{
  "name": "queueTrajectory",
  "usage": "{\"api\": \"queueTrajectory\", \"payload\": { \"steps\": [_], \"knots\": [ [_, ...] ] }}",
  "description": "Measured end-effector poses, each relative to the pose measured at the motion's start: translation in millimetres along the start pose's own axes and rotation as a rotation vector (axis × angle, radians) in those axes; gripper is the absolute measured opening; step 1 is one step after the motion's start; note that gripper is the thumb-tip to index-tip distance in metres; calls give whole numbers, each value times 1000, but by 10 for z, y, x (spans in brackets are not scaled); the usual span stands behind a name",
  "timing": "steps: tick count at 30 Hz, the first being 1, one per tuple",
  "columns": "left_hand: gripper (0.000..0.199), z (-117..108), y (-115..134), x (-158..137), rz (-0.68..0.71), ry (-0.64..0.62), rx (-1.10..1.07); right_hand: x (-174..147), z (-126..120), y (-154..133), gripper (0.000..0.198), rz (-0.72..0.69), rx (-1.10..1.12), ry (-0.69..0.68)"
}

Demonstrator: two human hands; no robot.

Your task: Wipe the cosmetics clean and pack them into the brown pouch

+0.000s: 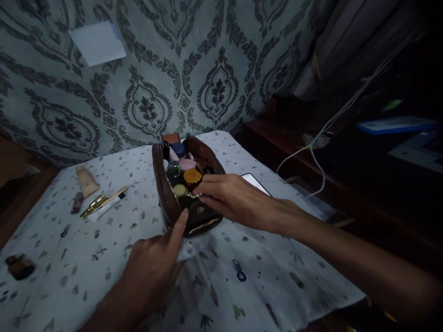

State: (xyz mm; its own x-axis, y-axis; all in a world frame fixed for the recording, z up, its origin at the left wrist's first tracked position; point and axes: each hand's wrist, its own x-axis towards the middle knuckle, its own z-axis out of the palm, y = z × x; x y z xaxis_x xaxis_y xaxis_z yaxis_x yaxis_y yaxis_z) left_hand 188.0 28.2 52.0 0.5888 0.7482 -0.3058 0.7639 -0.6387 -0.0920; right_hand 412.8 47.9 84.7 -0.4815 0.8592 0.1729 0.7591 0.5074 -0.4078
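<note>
A brown zippered pouch (159,184) stands unzipped on the table, filled with cosmetics. Among them are an amber-lidded jar (192,176), a round pale-yellow lid (180,190), a green glassy cap (175,168), a pink rounded item (187,164) and a dark blue lid (179,149). My right hand (238,200) reaches over the pouch's front right, its fingertips pinched on a small shiny thing too dim to name. With its index finger stretched out, my left hand (155,258) touches the pouch's front rim; its other fingers are partly curled and hold nothing visible.
A patterned white cloth (138,295) covers the table. To the left lie a beige tube (86,180), a small dark-pink bottle (76,203), gold and white slim tubes (104,203) and a small amber bottle (20,267). A phone (255,183) lies behind my right wrist.
</note>
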Motion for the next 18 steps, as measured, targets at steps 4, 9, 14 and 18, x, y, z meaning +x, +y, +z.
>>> {"api": "queueTrajectory", "payload": {
  "steps": [4, 9, 14, 18],
  "knots": [
    [84, 131, -61, -127, 27, 78, -4, 140, 7, -1, 21, -29, -158, -78],
    [75, 208, -63, -228, 20, 60, 33, 581, -46, -18, 21, -285, -385, -279],
    [75, 332, -117, -336, 53, 84, 8, 776, -44, -109, 20, -293, -445, -467],
    [72, 427, -147, -372, 37, 71, 5, 821, -15, -104, 24, -274, -433, -504]
  ]
}}
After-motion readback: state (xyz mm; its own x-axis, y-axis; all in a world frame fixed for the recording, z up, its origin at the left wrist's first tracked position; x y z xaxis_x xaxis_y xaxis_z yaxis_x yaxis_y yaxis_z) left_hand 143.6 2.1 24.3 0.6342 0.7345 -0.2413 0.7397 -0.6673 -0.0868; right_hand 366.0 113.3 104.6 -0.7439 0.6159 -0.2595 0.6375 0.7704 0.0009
